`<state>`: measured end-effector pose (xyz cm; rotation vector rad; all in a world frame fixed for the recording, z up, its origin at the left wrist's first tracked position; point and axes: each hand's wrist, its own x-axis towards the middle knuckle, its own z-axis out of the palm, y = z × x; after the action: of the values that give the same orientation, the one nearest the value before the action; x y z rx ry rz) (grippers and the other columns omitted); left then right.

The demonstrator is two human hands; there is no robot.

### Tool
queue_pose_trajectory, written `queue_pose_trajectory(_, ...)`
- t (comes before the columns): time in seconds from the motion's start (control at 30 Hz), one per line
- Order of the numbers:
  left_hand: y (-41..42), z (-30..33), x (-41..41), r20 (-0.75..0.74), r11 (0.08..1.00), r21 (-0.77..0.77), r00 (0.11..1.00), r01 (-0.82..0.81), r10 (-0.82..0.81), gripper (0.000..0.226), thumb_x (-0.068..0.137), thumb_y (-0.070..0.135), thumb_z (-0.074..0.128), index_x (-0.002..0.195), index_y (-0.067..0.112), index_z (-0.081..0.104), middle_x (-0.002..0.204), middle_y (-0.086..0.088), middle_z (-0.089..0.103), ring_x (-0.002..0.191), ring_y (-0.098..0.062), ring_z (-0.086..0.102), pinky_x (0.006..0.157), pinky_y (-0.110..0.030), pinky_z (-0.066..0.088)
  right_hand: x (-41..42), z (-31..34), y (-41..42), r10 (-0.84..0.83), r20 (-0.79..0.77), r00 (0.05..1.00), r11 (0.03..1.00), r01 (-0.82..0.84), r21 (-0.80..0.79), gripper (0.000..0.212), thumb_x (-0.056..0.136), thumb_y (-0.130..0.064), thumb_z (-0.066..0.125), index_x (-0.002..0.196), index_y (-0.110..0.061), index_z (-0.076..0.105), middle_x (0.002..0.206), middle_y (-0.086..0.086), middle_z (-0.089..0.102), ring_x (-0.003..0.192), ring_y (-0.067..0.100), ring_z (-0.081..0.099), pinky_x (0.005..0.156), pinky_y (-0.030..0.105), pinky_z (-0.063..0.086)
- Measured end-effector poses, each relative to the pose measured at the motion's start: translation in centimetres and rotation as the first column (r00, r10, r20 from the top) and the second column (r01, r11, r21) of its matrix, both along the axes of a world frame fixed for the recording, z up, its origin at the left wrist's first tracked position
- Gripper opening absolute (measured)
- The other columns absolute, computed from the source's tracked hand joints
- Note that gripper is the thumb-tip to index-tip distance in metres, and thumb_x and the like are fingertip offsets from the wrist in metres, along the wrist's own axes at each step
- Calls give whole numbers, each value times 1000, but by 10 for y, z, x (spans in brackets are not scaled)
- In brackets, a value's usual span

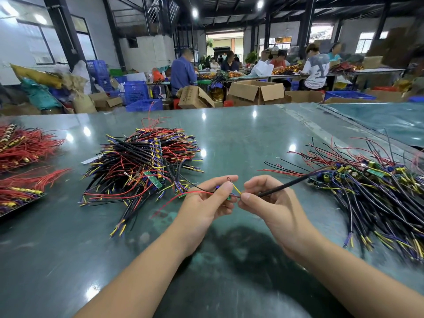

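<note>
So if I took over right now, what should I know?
The left hand grips a small circuit board with a red wire trailing left. The right hand pinches the black cable at its end, against the board's yellow wire. Whether they are joined cannot be told. Likely left: finish this join, then set it aside. A wire pile lies to the left, a pile with boards to the right, on the green table.

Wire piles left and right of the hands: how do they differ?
The left pile is a compact heap, with red wires thick among the black; the right pile fans out wide, mostly black and blue. The left pile's boards look stacked in a row; the right pile's lie scattered along its far edge, capacitors showing. Both hold small green boards with yellow-tipped leads.
</note>
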<state>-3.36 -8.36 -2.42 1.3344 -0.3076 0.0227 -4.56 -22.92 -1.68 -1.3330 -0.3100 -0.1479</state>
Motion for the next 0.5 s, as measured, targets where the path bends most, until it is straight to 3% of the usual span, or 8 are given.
queue_pose_trajectory(0.13,1,-3,-1,30,996,84,999,-38,36,23,77,26,66,97,17,73,73,0,65,64,-8,57,60,-19,50,2,0,-9,41,-17,999,996,-42,-80,17,83,12,60,87,-5,58,67,2,61,62,9,60,65,18,52)
queue_pose_trajectory(0.2,2,-2,0,15,992,113,998,-62,61,10,85,16,65,82,17,75,71,1,64,65,-7,59,61,-18,51,3,-1,-11,78,-42,996,990,-83,-116,15,84,10,61,89,-3,58,68,3,61,64,10,61,71,21,55)
queue_pose_trajectory(0.23,2,-2,1,4,990,118,997,-80,80,17,87,10,63,75,15,74,71,-1,63,65,-7,59,60,-17,52,3,-2,-10,82,-63,995,990,-88,-108,13,84,9,61,89,-4,59,70,4,62,66,11,62,73,22,56)
queue_pose_trajectory(0.3,3,-1,4,-26,986,100,991,-130,134,22,87,3,63,68,12,72,68,-3,61,61,-6,57,59,-17,52,5,-2,-7,36,-111,993,998,-41,-41,6,87,-1,61,86,-6,63,73,6,64,67,14,64,72,23,57)
queue_pose_trajectory(0.4,6,1,8,-36,967,61,968,-246,248,15,85,1,65,72,8,68,61,1,58,56,-4,54,59,-16,52,11,0,-8,-90,-170,981,995,97,36,18,94,-15,56,80,-7,65,73,6,64,63,16,64,70,25,58)
queue_pose_trajectory(0.5,8,1,10,-18,960,43,960,-278,279,20,83,-2,66,69,12,69,60,3,57,58,-8,52,63,-19,53,13,3,-14,-116,-199,973,975,149,164,14,94,-9,53,83,-7,61,74,9,58,60,16,61,72,28,59)
